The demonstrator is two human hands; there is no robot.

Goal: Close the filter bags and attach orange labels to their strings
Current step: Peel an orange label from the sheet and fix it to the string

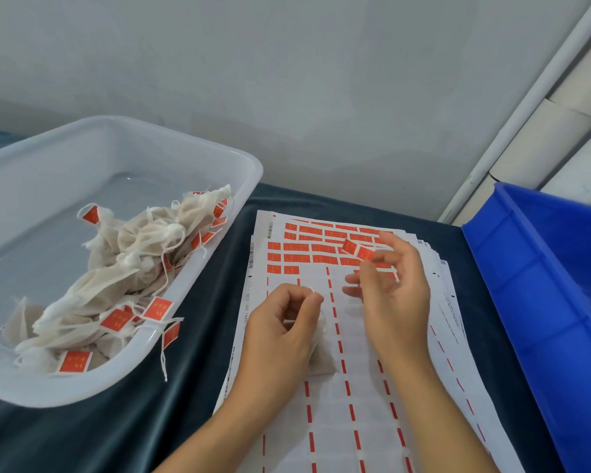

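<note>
My left hand [282,331] is curled round a small white filter bag [319,361] and pinches its thin white string near the fingertips. The bag hangs under the palm, mostly hidden. My right hand [391,295] is raised above the label sheets [321,421] and pinches a peeled orange label [358,250] between thumb and forefinger; its other fingers are spread. Rows of orange labels [307,249] remain on the far part of the top sheet, just beyond both hands.
A clear plastic tub [144,141] on the left holds several tied filter bags with orange labels [116,319]. A blue plastic bin [543,268] stands at the right. A dark cloth [191,336] covers the table; a grey wall is behind.
</note>
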